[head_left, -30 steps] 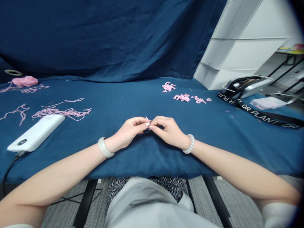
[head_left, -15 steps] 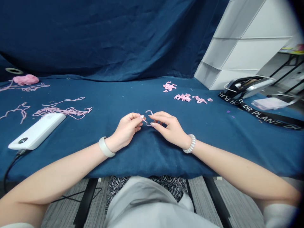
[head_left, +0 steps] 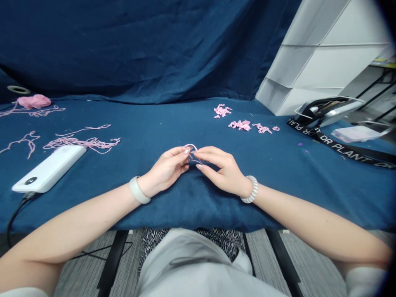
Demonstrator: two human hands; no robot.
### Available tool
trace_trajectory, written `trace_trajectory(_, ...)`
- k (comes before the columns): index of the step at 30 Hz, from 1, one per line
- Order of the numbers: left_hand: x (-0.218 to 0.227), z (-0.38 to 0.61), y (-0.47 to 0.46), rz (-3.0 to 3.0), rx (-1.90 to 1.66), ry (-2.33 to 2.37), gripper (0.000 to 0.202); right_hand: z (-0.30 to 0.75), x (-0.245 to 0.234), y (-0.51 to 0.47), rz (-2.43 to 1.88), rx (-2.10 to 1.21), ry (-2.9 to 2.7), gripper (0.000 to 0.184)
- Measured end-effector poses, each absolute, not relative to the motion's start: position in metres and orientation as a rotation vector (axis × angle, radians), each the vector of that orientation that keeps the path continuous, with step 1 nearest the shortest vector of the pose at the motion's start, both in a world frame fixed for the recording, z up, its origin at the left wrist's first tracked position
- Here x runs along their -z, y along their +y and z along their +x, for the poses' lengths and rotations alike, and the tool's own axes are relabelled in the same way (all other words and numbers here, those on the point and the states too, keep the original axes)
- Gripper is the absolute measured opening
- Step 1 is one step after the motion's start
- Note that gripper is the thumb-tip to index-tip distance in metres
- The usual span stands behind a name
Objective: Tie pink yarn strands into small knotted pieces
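Centrally, over the near part of the surface (head_left: pixel 161 128), both hands face each other with fingertips close together, forearms slanting in from near left and near right. The left hand (head_left: pixel 168 168), palm turned inward, has thumb and forefinger pinched on a pink strand (head_left: pixel 192 145), which arches across to the right hand (head_left: pixel 225 166). There the fingers curve forward with the thumb parted slightly from them; whether they grip the strand I cannot tell. Yarn (head_left: pixel 93 143) lies left, beside a power bank (head_left: pixel 51 170); pink bits (head_left: pixel 240 125) lie far right.
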State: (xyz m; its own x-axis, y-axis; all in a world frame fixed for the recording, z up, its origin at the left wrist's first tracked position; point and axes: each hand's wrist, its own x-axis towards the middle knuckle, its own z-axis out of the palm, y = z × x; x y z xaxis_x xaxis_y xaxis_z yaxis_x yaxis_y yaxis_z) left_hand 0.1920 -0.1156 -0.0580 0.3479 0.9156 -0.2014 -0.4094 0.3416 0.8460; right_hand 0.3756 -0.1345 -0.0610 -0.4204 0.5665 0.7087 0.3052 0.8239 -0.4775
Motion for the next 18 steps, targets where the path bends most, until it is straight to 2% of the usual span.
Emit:
trace_trajectory(8,0.0595,0.1902,-0.1148,0.825,-0.937,0.734,0.024,0.374,0.0587,-0.1381,-0.594,-0.392,-2.082,0.024)
trace_trajectory(18,0.0591,0.1932,-0.1167,0.899,-0.903,0.718,0.02,0.3732,0.0562,-0.1376,-0.538,-0.296,-2.207,0.017)
